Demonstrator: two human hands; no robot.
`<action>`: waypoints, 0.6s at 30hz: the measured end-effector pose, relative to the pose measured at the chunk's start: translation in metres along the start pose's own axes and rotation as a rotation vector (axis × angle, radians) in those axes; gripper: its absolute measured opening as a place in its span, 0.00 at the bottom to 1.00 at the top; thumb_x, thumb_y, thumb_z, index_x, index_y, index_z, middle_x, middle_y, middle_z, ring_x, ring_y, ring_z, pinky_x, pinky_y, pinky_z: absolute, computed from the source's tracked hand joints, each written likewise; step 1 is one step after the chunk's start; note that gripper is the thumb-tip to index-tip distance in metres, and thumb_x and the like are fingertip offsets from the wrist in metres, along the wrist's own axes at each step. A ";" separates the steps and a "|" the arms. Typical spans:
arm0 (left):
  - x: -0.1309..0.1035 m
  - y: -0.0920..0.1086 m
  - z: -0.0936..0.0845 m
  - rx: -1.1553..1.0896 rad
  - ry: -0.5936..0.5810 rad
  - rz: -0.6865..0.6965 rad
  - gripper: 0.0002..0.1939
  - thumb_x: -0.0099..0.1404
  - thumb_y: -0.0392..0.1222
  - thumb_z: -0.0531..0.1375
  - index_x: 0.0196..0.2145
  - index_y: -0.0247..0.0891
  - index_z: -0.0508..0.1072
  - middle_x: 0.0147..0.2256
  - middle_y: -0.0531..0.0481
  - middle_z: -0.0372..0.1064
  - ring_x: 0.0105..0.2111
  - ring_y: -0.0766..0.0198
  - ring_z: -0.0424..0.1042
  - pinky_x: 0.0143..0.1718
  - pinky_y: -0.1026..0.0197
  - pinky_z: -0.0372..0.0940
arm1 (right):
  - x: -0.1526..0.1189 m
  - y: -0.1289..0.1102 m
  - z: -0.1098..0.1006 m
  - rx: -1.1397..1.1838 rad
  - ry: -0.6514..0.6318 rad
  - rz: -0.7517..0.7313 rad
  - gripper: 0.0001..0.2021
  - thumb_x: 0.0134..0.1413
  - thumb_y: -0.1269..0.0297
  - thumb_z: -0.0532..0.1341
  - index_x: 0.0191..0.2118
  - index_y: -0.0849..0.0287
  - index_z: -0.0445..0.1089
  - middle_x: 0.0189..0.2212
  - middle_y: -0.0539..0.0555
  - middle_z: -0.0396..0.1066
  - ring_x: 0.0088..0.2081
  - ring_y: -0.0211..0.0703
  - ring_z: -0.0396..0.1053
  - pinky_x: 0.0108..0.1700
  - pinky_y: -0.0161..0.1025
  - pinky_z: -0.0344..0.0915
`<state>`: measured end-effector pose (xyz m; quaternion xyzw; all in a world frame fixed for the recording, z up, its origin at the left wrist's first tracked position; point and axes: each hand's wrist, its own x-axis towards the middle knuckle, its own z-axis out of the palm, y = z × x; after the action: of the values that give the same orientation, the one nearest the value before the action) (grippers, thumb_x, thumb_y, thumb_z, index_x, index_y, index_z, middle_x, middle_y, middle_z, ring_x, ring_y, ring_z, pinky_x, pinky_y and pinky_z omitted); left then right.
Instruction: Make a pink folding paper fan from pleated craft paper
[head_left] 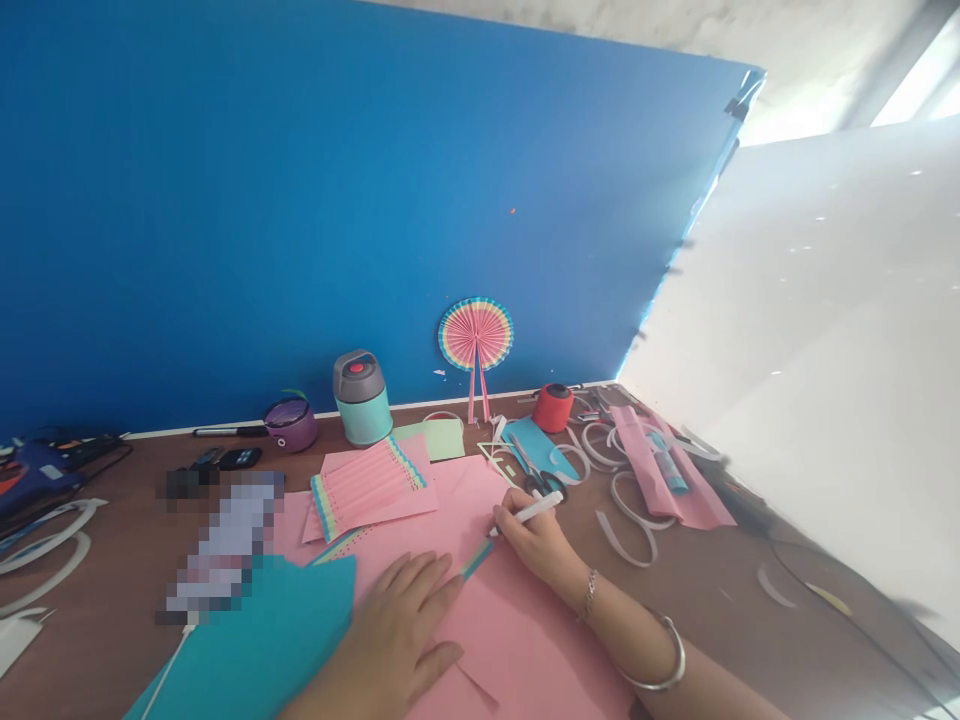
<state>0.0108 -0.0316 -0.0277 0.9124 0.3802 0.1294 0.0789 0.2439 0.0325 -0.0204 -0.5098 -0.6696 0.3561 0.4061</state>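
Observation:
My right hand [536, 540] is closed around a white marker pen [538, 507], its tip close to a small blue and yellow paper strip [477, 561]. Flat on the pink paper [555, 630] lies my left hand [409, 625], fingers stretched out, the fingertips near the lower end of that strip. Beyond the left hand rests a pleated pink sheet [367, 488] with blue and yellow edges. A teal sheet [300, 610] extends to the left. Black-handled scissors [534, 470] lie just past the marker on a blue paper piece.
Against the blue wall stand a round folded paper fan [476, 335], a mint and grey container [362, 400], a purple cup [291, 425] and a red round object [553, 408]. Curled white strips [637, 525] and a glue stick [669, 465] on pink paper lie right. A blurred phone [229, 540] is left.

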 end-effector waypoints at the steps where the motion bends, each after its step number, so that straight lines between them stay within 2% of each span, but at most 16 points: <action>1: 0.000 -0.001 0.001 0.002 0.001 0.005 0.26 0.66 0.52 0.51 0.60 0.48 0.57 0.60 0.49 0.56 0.57 0.51 0.59 0.57 0.45 0.57 | 0.000 0.001 0.000 -0.013 0.008 -0.007 0.14 0.56 0.60 0.53 0.21 0.58 0.62 0.21 0.49 0.63 0.26 0.38 0.60 0.30 0.34 0.57; 9: -0.001 -0.001 0.004 -0.023 -0.007 -0.022 0.26 0.66 0.53 0.51 0.60 0.48 0.56 0.61 0.48 0.53 0.59 0.50 0.54 0.58 0.45 0.56 | 0.002 0.001 0.002 0.047 -0.010 0.003 0.14 0.55 0.59 0.54 0.21 0.58 0.58 0.20 0.48 0.62 0.25 0.37 0.60 0.29 0.34 0.57; 15: 0.013 0.010 -0.006 -0.088 -0.036 -0.075 0.29 0.66 0.53 0.51 0.63 0.49 0.51 0.53 0.45 0.63 0.53 0.52 0.61 0.55 0.47 0.58 | 0.004 -0.004 0.002 0.069 0.028 0.053 0.17 0.54 0.55 0.55 0.19 0.57 0.56 0.17 0.45 0.56 0.22 0.35 0.55 0.26 0.33 0.55; 18: 0.013 0.010 -0.004 -0.074 -0.038 -0.077 0.27 0.67 0.52 0.49 0.62 0.49 0.52 0.56 0.46 0.60 0.55 0.52 0.58 0.56 0.47 0.56 | 0.004 -0.006 0.001 0.090 0.019 0.054 0.18 0.54 0.52 0.54 0.19 0.57 0.56 0.16 0.45 0.54 0.21 0.35 0.54 0.25 0.33 0.55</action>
<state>0.0251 -0.0289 -0.0191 0.8959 0.4082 0.1228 0.1249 0.2401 0.0353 -0.0150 -0.5123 -0.6350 0.3919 0.4251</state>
